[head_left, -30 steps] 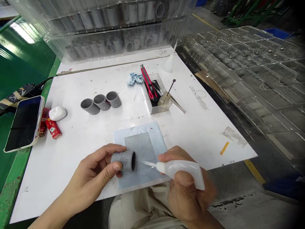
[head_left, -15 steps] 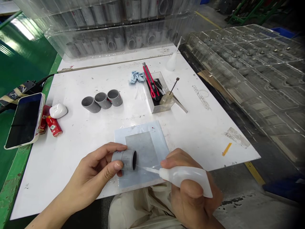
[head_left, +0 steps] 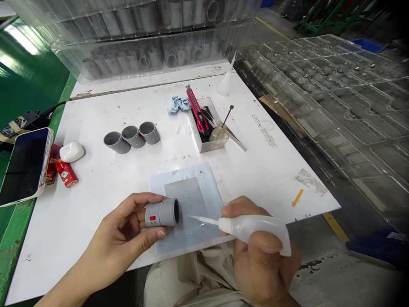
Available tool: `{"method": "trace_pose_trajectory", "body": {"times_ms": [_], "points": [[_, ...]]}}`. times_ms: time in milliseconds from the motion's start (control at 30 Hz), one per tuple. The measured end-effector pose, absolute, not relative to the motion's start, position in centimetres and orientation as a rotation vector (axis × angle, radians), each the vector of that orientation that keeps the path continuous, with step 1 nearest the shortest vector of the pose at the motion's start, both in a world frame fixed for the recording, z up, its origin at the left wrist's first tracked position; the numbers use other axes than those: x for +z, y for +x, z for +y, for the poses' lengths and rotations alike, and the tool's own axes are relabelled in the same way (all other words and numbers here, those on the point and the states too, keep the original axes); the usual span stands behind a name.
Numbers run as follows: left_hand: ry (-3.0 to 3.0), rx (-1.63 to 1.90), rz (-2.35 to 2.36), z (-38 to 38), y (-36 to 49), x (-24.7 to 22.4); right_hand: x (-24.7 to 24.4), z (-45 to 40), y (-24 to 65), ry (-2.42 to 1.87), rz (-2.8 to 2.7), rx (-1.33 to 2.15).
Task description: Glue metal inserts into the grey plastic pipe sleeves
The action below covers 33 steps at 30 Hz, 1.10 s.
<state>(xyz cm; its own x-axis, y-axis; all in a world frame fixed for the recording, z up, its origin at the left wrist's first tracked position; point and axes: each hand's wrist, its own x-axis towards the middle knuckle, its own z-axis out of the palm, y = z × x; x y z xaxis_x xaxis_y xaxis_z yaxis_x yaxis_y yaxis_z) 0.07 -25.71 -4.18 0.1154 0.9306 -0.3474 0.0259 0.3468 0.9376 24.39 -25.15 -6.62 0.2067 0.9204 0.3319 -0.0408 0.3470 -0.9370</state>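
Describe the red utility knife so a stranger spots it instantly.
On the white table, find the clear box near the far edge. The utility knife lies in it, red and black, unlike the glass jar with a rod at the box's near corner.

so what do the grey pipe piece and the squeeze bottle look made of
The grey pipe coupling looks like rigid PVC: opaque, with a matt to satin finish and printed markings. The squeeze bottle is probably soft polyethylene, given its milky translucent, faintly glossy wall, though the look alone can't confirm it.

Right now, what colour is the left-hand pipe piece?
The pipe piece is grey with a red mark; head view.
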Motion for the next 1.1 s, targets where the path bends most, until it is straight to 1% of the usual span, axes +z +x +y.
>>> {"method": "trace_pose_trajectory", "body": {"times_ms": [133,367,900,1100], "points": [[1.046,0.796,1.227,-25.6,-0.1,-4.4,-7.0,-25.2,23.9,-1.037,-1.143,0.822],[0.947,0.826,1.353,-25.8,0.9,-3.3,-6.7,-24.7,23.1,-1.012,-1.147,0.85],[0.944,0.809,1.357,-25.8,1.0,-3.0,-6.9,-24.4,22.7,-1.065,-1.133,0.825],[0.938,0.807,1.369,-25.7,1.1,-2.7,-6.9,-24.5,22.9,-1.062,-1.111,0.875]]}}
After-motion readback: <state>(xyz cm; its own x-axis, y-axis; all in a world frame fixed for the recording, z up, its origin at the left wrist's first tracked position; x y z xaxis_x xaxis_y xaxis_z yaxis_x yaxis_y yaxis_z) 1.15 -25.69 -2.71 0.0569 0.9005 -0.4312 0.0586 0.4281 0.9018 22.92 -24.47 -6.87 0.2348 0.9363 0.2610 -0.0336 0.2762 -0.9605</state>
